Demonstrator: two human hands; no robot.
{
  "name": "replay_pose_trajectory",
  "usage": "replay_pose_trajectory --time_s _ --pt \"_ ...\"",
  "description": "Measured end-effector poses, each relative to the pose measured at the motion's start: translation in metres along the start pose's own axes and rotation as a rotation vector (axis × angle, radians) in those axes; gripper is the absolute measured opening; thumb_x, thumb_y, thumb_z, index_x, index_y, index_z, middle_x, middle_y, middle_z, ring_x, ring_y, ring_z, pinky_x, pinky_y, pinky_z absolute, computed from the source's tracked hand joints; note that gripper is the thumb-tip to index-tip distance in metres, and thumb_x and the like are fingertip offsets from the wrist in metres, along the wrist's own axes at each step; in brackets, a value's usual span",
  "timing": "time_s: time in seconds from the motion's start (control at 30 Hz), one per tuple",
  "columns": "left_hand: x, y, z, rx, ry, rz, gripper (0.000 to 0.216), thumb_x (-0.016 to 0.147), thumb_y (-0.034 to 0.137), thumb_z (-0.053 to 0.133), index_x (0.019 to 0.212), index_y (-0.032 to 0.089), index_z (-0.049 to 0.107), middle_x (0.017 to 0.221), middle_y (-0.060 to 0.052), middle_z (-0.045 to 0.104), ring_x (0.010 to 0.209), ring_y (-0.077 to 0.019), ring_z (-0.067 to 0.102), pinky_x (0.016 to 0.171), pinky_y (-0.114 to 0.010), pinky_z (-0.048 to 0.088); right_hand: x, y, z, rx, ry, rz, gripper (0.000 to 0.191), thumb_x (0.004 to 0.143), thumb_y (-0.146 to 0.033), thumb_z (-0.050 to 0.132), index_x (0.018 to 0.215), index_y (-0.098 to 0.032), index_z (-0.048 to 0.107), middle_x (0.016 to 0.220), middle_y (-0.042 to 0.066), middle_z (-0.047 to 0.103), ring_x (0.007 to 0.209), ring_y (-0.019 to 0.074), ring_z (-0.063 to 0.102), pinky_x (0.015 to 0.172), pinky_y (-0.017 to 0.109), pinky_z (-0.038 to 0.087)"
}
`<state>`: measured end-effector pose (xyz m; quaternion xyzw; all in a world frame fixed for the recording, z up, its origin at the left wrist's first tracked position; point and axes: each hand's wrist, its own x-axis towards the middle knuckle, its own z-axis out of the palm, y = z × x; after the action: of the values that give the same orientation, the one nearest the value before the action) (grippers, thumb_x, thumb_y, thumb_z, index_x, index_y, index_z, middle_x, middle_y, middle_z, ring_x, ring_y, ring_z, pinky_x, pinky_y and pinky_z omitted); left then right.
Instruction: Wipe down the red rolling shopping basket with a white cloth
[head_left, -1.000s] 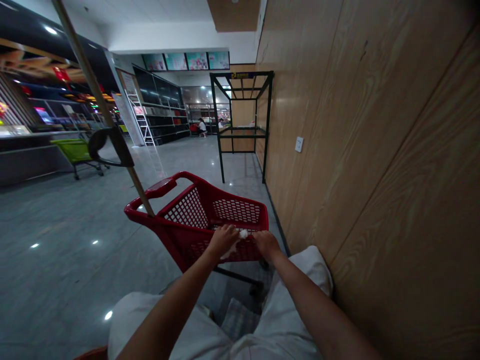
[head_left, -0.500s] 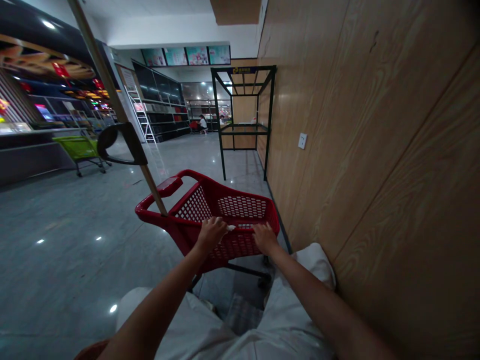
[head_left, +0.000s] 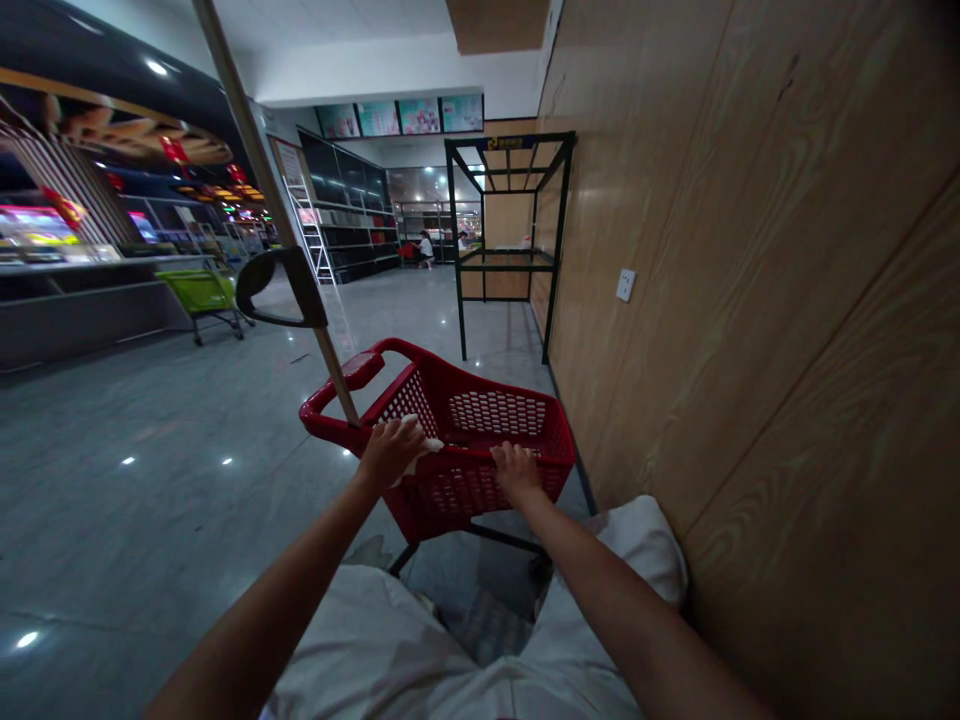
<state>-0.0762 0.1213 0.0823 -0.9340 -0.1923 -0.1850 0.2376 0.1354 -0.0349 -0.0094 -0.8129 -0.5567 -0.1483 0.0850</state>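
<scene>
A red plastic shopping cart (head_left: 457, 488) with perforated sides stands before my knees. My left hand (head_left: 388, 452) is closed around a white cloth (head_left: 430, 446) and presses it onto the cart's near rim, close to the handle end. On the same rim, farther right, rests my right hand (head_left: 517, 474), its fingers curled over the edge. A long pole (head_left: 259, 160) with a dark loop-shaped bracket (head_left: 283, 288) rises from the cart's handle corner. The inside of the basket shows only in part.
A wood-panelled wall (head_left: 712, 330) with a socket (head_left: 625, 285) runs close along my right. Ahead stands a dark metal frame (head_left: 547, 265). A green cart (head_left: 199, 292) is at the left, and a ladder (head_left: 315, 235) leans near shelves. A person (head_left: 426, 250) crouches far back.
My left hand has slid left along the rim with the cloth, which shows more now. My right hand has also shifted left along the rim. The view has turned slightly left.
</scene>
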Motion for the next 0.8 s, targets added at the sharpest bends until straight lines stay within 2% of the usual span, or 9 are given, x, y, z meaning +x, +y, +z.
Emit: replay_pose_trajectory --time_s 0.1,0.27,0.37,0.47,0.63,0.73,0.8 --pt "0.007 0.027 0.004 -0.015 -0.039 -0.007 0.014 0.089 0.029 0.047 0.094 0.023 0.059 0.114 -0.008 0.054 0.096 -0.0246 0.048 0.081 -0.042 0.038 0.0 -0.007 0.003 -0.006 0.029 0.011 0.031 0.093 -0.012 0.031 0.115 -0.019 0.051 0.112 0.014 0.056 0.093 0.0233 0.049 0.08 0.04 0.035" --pt "0.03 0.103 0.02 -0.085 -0.036 -0.085 0.018 0.09 0.029 0.044 0.095 0.021 0.059 0.107 -0.011 0.054 0.094 -0.0259 0.048 0.083 -0.048 0.036 -0.001 -0.012 0.003 -0.017 0.043 0.019 0.032 0.093 -0.013 0.03 0.117 -0.019 0.051 0.114 0.014 0.055 0.093 0.0232 0.05 0.081 0.041 0.036" --pt "0.037 0.116 0.023 -0.1 -0.029 -0.037 0.018 0.09 0.027 0.043 0.098 0.021 0.059 0.106 -0.011 0.053 0.094 -0.026 0.047 0.083 -0.047 0.036 0.001 -0.007 0.0 -0.03 0.015 0.007 0.032 0.094 -0.014 0.03 0.118 -0.02 0.049 0.113 0.014 0.055 0.092 0.0224 0.05 0.078 0.04 0.037" --pt "0.035 0.089 0.022 -0.09 -0.053 0.059 0.019 0.091 0.027 0.043 0.102 0.022 0.057 0.108 -0.01 0.053 0.094 -0.0237 0.048 0.078 -0.04 0.039 0.005 0.001 -0.003 -0.057 -0.039 0.002 0.033 0.094 -0.014 0.03 0.121 -0.021 0.048 0.11 0.013 0.056 0.09 0.0218 0.051 0.074 0.037 0.037" --pt "0.021 0.009 0.013 -0.01 -0.037 0.087 0.018 0.091 0.025 0.042 0.101 0.023 0.057 0.116 -0.009 0.053 0.095 -0.021 0.051 0.078 -0.036 0.041 0.015 0.011 -0.002 -0.069 -0.068 0.018 0.035 0.093 -0.012 0.031 0.122 -0.021 0.048 0.106 0.013 0.057 0.089 0.0217 0.052 0.073 0.036 0.036" --pt "0.018 -0.027 0.005 0.018 -0.019 0.11 0.021 0.091 0.021 0.042 0.105 0.025 0.056 0.124 -0.008 0.049 0.106 -0.022 0.048 0.083 -0.036 0.041 0.021 0.015 0.0 -0.057 -0.06 0.029 0.034 0.092 -0.013 0.032 0.121 -0.019 0.049 0.105 0.014 0.057 0.09 0.0217 0.052 0.075 0.037 0.035" --pt "0.02 -0.039 0.0 0.009 -0.015 0.138 0.026 0.089 0.016 0.042 0.109 0.027 0.055 0.127 -0.006 0.047 0.116 -0.022 0.042 0.09 -0.037 0.039 0.024 0.02 0.002 -0.056 -0.055 0.039 0.033 0.093 -0.014 0.032 0.12 -0.019 0.05 0.104 0.014 0.057 0.091 0.0218 0.052 0.075 0.036 0.035"
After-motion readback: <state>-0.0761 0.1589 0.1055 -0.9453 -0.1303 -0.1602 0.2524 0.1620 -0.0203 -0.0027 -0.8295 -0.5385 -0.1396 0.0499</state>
